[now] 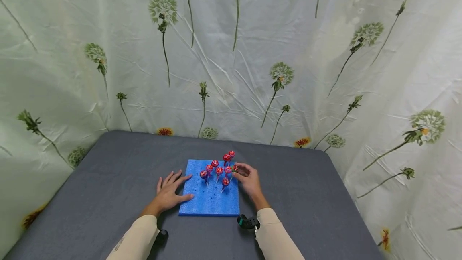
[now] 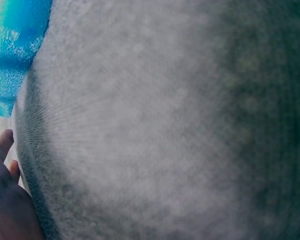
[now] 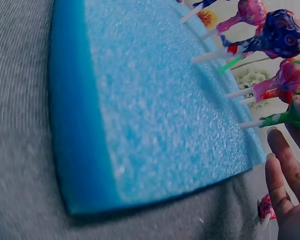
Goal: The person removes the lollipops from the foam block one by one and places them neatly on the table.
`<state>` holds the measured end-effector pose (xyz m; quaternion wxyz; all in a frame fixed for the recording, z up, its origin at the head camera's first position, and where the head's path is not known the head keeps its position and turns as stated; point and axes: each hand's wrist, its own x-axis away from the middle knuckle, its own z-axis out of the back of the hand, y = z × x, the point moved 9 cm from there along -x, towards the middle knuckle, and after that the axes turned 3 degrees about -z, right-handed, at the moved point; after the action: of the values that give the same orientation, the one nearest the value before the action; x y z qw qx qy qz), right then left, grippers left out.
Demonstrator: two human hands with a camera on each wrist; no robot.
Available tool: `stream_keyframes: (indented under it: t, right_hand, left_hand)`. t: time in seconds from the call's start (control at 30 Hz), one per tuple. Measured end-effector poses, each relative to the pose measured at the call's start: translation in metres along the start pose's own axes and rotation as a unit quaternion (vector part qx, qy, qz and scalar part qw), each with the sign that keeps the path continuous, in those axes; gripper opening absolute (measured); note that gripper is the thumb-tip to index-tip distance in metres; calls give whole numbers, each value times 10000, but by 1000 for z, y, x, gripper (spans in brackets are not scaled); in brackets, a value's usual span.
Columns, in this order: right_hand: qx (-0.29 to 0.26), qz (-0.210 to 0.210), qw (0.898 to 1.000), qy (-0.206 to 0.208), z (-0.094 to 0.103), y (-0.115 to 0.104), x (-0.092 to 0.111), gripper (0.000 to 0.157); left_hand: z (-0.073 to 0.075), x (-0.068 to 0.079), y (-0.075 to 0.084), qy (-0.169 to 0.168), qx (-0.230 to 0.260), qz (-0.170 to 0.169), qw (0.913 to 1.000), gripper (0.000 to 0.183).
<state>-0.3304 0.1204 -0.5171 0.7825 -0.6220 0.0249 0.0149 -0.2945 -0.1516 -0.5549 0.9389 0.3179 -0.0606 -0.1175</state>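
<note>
A blue foam board (image 1: 211,206) lies flat, with several wrapped lollipops (image 1: 219,171) standing by their sticks in its middle and far right part. My right hand (image 1: 250,177) is at the board's right side, pinching a green-wrapped lollipop (image 3: 282,118) between thumb and finger; its white stick meets the board. Spread flat, my left hand (image 1: 171,193) rests at the left edge, its thumb and index fingertip over the foam. The left wrist view catches only part of the left hand (image 2: 10,200) and a corner of the board (image 2: 15,45).
A grey cloth-covered table (image 1: 299,208) surrounds the board. Behind it hangs a pale curtain (image 1: 223,51) printed with dandelions. A black strap (image 1: 247,222) sits by the right wrist. Past the board's side, a red-pink lollipop (image 3: 266,207) shows beside the right hand.
</note>
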Motion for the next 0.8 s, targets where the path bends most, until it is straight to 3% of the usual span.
stream_keyframes:
  t: [0.43, 0.67, 0.8]
  right_hand:
    - [490, 281, 9983, -146, -1, -7, -1, 27]
    - [729, 470, 9960, -222, 2, -53, 19, 25]
    - [774, 464, 9956, -246, 1, -55, 19, 25]
  left_hand:
    - [1, 2, 2, 33, 80, -33, 10000, 79]
    - [-1, 1, 2, 20, 125, -19, 9999, 79]
    - [2, 2, 2, 5, 95, -3, 10000, 80]
